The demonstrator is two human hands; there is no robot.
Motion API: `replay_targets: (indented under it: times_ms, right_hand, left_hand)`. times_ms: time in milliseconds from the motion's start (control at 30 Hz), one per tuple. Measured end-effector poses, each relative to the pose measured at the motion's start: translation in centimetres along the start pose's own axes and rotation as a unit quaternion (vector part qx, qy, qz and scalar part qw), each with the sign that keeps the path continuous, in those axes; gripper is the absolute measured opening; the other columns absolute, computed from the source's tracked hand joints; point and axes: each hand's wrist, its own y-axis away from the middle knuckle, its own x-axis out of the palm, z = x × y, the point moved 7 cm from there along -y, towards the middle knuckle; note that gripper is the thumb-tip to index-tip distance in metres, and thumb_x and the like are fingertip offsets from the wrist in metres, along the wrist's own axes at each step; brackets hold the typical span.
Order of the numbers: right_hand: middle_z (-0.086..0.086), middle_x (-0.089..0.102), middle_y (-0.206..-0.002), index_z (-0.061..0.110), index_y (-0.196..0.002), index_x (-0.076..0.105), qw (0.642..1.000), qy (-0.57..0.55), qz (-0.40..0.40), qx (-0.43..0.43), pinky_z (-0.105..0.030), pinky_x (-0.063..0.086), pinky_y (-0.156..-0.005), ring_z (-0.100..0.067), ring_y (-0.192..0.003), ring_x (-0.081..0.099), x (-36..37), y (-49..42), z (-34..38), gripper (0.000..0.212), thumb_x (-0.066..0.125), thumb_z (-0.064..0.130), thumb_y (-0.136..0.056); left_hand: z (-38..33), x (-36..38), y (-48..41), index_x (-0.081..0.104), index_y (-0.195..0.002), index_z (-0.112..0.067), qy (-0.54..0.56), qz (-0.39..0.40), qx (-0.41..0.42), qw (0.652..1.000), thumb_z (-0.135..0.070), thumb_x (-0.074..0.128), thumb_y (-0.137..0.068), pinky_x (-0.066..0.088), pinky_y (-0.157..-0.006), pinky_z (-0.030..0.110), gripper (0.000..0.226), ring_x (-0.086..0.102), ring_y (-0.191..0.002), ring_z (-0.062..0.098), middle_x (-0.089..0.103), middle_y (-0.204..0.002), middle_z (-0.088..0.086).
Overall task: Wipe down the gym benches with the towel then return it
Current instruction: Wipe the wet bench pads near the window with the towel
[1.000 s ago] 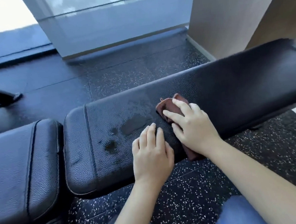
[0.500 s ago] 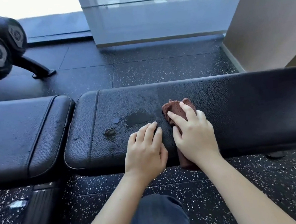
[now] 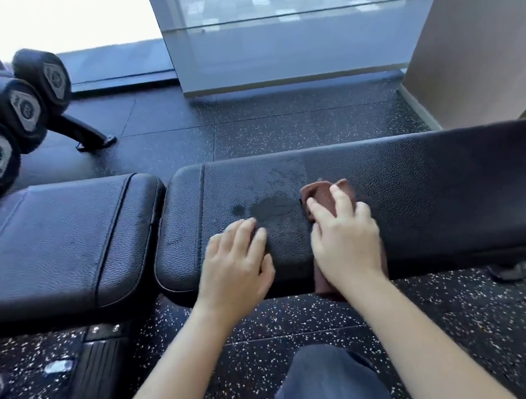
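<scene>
We press the brown towel (image 3: 326,195) onto the long bench pad (image 3: 442,202).
Our right hand (image 3: 347,243) lies on the towel with its fingers spread and nearly straight, and the towel drapes over the pad's near edge. Our left hand (image 3: 238,263) rests on the pad beside it, fingers straight and holding nothing, just short of a wet patch (image 3: 268,206).

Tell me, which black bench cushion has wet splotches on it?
The long black leather cushion under the brown towel; the shorter black cushion left of it shows none.

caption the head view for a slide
On a damp black bench, the right hand presses a brown towel; the left hand rests beside it.
</scene>
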Motion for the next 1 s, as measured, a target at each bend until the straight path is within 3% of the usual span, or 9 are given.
replay_targets:
  times_ms: [133,267,400,533,700,867,1000]
  right_hand:
    - [-0.019,0.056,-0.128,0.02,-0.11,0.068,1.0,-0.011,-0.015,-0.017,-0.045,0.049,-0.071,-0.041,-0.085,0.056,0.4,0.6,3.5,0.034,0.067,0.014,-0.076]
    - [-0.013,0.039,-0.143,0.026,-0.124,0.056,0.999,0.011,0.01,-0.037,-0.046,0.041,-0.089,-0.039,-0.107,0.045,2.1,-3.3,2.9,0.036,0.051,0.022,-0.088]
    - [-0.007,0.025,-0.15,0.031,-0.133,0.045,0.995,0.006,0.094,-0.013,-0.043,0.031,-0.101,-0.037,-0.119,0.034,3.8,-10.4,2.8,0.039,0.039,0.025,-0.095]
    - [-0.01,0.03,-0.146,0.027,-0.129,0.049,0.998,0.032,0.055,-0.022,-0.044,0.037,-0.094,-0.037,-0.112,0.04,2.9,-6.3,3.1,0.039,0.046,0.024,-0.09]
    - [-0.016,0.056,-0.125,0.023,-0.112,0.066,0.997,-0.022,-0.012,-0.069,-0.043,0.051,-0.071,-0.037,-0.087,0.056,0.3,1.6,3.6,0.039,0.07,0.02,-0.073]
    - [-0.008,0.031,-0.147,0.03,-0.129,0.05,0.996,-0.015,0.058,-0.064,-0.044,0.033,-0.1,-0.036,-0.117,0.036,3.3,-7.4,3.5,0.038,0.045,0.027,-0.091]
    - [-0.009,0.027,-0.147,0.031,-0.134,0.044,0.991,0.003,0.133,-0.029,-0.045,0.026,-0.104,-0.037,-0.123,0.03,5.4,-13.5,3.9,0.04,0.036,0.025,-0.095]
  left_hand:
    - [1.0,0.4,0.7,0.066,-0.106,-0.002,-0.01,0.014,0.016,1.0,-0.026,0.045,-0.081,0.047,-0.08,0.041,0.041,0.06,-0.103,0.033,0.063,-0.113,0.016]
    - [1.0,0.6,0.6,0.067,-0.105,-0.002,0.007,0.018,0.01,1.0,-0.026,0.045,-0.079,0.049,-0.078,0.04,0.041,0.061,-0.102,0.032,0.064,-0.112,0.015]
    - [1.0,0.7,0.6,0.067,-0.104,-0.003,0.012,0.015,0.012,1.0,-0.027,0.046,-0.078,0.05,-0.077,0.039,0.041,0.061,-0.102,0.031,0.064,-0.112,0.015]
    - [1.1,0.7,0.6,0.067,-0.104,-0.003,0.013,0.014,0.006,1.0,-0.027,0.045,-0.078,0.049,-0.077,0.039,0.041,0.061,-0.102,0.031,0.064,-0.112,0.015]
    - [1.1,0.8,0.6,0.067,-0.105,-0.003,0.018,0.028,-0.005,0.999,-0.028,0.043,-0.079,0.05,-0.079,0.04,0.043,0.06,-0.103,0.031,0.064,-0.113,0.014]
    - [1.1,0.7,0.6,0.067,-0.104,-0.004,0.015,0.026,-0.005,1.0,-0.027,0.045,-0.078,0.049,-0.078,0.039,0.042,0.06,-0.102,0.031,0.064,-0.113,0.014]
    - [1.1,0.8,0.6,0.067,-0.104,-0.004,0.014,0.018,-0.004,1.0,-0.027,0.046,-0.078,0.048,-0.078,0.039,0.041,0.06,-0.102,0.031,0.064,-0.112,0.013]
